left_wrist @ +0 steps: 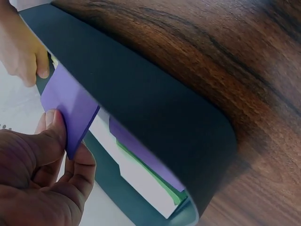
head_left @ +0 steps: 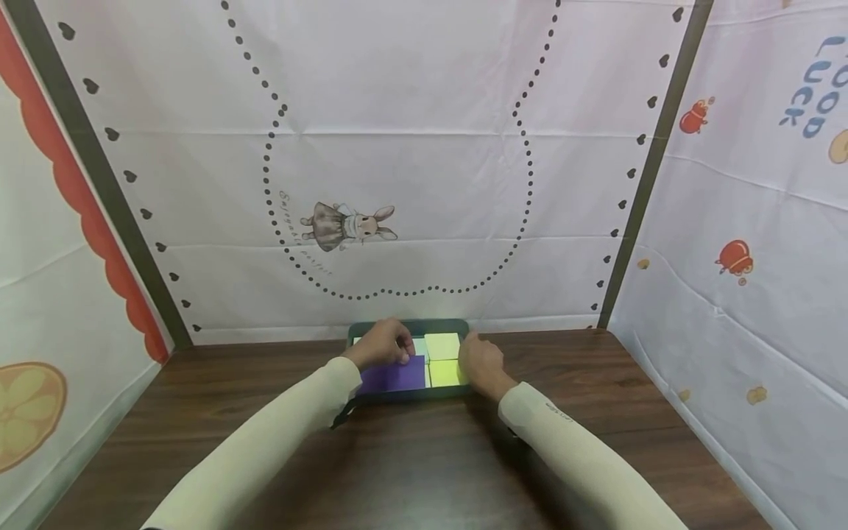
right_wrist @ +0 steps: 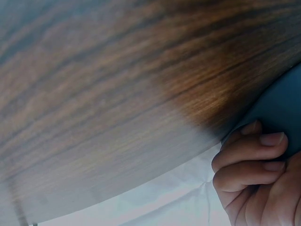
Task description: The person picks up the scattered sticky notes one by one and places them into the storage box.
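A long dark green bin (head_left: 412,395) stands on the table with square pads of sticky notes in it. My left hand (head_left: 384,344) is over its left part and pinches a purple sticky-note pad (left_wrist: 70,101) between thumb and fingers, tilted above the rim. Another purple pad (left_wrist: 146,153), a green one (left_wrist: 149,169) and a white one (left_wrist: 141,181) lie in the near end in the left wrist view. Pale yellow (head_left: 442,346) and bright yellow (head_left: 444,373) pads fill the right part. There my right hand (head_left: 481,362) grips the bin's end, fingers curled against its outer wall (right_wrist: 282,103).
The dark wood table (head_left: 411,464) extends in front of the bin and to both sides. Close behind the bin hangs a white printed cloth (head_left: 411,147), with more cloth walls at left and right (head_left: 748,191).
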Motion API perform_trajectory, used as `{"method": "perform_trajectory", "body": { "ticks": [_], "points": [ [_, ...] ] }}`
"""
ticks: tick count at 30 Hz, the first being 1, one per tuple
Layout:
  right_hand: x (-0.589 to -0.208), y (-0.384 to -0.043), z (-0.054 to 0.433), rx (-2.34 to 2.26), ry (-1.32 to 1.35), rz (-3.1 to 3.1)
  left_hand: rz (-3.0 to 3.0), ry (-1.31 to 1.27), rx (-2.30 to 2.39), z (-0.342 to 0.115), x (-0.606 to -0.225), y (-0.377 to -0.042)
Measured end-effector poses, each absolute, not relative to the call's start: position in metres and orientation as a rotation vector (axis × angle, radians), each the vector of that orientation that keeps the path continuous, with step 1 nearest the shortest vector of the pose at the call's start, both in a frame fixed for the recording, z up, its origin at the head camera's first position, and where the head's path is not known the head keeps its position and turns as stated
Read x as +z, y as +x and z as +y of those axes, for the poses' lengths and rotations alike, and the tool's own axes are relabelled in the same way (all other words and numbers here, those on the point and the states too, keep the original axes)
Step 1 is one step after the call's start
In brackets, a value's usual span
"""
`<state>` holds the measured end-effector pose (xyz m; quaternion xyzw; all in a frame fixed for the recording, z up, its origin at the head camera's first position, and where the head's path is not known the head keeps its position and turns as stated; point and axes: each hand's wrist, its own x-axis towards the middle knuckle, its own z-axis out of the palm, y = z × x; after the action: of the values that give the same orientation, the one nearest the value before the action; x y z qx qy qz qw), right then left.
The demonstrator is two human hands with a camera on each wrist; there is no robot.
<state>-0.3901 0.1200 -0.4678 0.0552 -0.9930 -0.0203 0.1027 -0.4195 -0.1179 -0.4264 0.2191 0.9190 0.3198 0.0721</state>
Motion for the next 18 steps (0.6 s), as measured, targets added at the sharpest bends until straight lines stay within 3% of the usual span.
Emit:
{"method": "perform_trajectory", "body": {
  "ticks": [6, 11, 16, 18],
  "points": [
    [-0.467, -0.386, 0.12, -0.08, 0.171, -2.89, 2.801, 0.643, 0.979, -0.121, -0.466, -0.453],
    [-0.478, -0.392, 0.122, -0.078, 0.177, -2.831, 2.869, 0.597, 0.933, -0.11, -0.443, -0.419],
    [-0.464, -0.381, 0.117, 0.009, 0.143, -2.877, 2.869, 0.64, 0.897, -0.111, -0.456, -0.425],
    [-0.465, -0.383, 0.117, 0.045, 0.124, -2.891, 2.886, 0.714, 0.883, -0.115, -0.478, -0.445]
  ]
}}
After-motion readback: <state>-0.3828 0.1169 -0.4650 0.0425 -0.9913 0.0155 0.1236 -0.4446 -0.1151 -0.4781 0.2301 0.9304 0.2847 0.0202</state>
